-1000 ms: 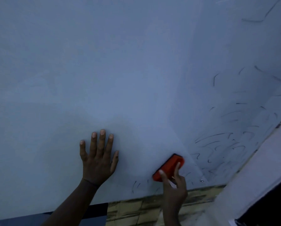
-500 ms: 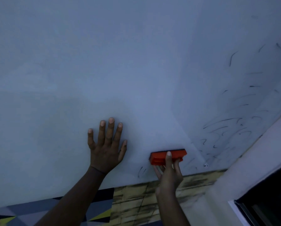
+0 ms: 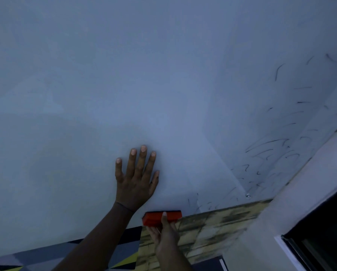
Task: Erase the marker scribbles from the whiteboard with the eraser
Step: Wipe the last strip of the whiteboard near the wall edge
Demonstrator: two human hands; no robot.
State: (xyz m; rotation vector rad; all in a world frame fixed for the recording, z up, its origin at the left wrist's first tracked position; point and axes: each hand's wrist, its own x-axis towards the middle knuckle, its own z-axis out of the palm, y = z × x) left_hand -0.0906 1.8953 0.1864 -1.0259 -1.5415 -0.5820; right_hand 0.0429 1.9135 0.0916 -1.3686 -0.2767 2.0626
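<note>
Bracing the whiteboard (image 3: 105, 85), the left hand (image 3: 136, 180) lies flat with fingers spread. Just right, the right hand (image 3: 163, 233) pinches the orange eraser (image 3: 161, 218) at the board's bottom edge. Best carry it rightward, pad flat, firmly over the remaining scribbles (image 3: 265, 151).

A person's left hand (image 3: 137, 178) is lying flat on the whiteboard (image 3: 124, 85), fingers pointing to 12 o'clock. At 5 o'clock from it, the right hand (image 3: 164, 234) is holding the eraser (image 3: 154, 219) against the board's lower edge. Marker scribbles (image 3: 267, 153) are spreading at 2 o'clock from the eraser, toward the board's right edge.
</note>
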